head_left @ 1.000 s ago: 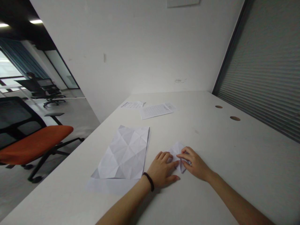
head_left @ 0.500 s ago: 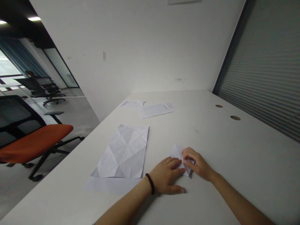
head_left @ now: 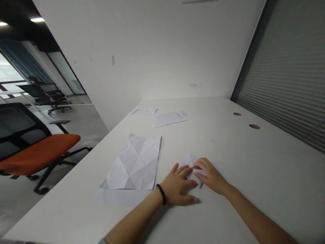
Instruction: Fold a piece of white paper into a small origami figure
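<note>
As your left hand (head_left: 177, 189) spreads its fingers on the folded paper (head_left: 190, 160), probably to steady it, your right hand (head_left: 212, 177) curls over the paper's right side, whether pinching I cannot tell, the creased sheet (head_left: 135, 163) lying clear, left of your fingers.

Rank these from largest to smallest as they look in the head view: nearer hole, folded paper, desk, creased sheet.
1. Desk
2. Creased sheet
3. Folded paper, partly hidden, so ranked by its visible part
4. Nearer hole, which lies farther off than either paper
</note>
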Tool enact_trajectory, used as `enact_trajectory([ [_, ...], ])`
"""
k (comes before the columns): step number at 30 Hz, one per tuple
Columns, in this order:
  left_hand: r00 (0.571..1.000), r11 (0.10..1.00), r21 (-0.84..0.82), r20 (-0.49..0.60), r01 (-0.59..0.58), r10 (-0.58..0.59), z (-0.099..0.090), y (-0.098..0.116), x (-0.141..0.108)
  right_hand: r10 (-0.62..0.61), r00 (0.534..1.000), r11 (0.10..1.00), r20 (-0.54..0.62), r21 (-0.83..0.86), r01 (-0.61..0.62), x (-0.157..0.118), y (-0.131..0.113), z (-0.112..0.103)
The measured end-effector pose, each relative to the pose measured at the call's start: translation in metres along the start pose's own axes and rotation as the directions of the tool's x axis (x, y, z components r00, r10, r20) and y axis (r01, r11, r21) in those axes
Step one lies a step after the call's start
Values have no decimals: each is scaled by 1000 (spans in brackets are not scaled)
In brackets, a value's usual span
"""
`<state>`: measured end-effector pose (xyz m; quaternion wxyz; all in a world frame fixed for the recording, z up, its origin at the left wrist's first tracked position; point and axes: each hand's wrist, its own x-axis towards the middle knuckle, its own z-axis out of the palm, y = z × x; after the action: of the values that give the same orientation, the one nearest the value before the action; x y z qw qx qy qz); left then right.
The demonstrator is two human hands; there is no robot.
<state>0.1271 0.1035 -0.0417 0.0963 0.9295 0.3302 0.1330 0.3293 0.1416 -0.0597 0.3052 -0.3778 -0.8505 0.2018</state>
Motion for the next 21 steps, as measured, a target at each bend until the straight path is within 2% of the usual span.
enact_trajectory([
  [5,987,988,-88,-86,130,-137,3,-11,4,25,999,994,35,-106,-22,-3,3,10],
  [12,984,987,64,-107,150,-142,15,-13,3,66,998,998,3,-20,-66,-3,4,9],
  [15,976,976,92,-113,195,-184,10,-17,0,7,1000,1000,17,-3,-7,-2,3,1],
  [17,974,973,98,-108,208,-198,5,-21,0,-35,997,999,68,1,35,-3,3,-3],
  [21,977,974,94,-76,205,-199,-3,-29,1,-30,992,1000,122,0,30,-4,5,-3],
])
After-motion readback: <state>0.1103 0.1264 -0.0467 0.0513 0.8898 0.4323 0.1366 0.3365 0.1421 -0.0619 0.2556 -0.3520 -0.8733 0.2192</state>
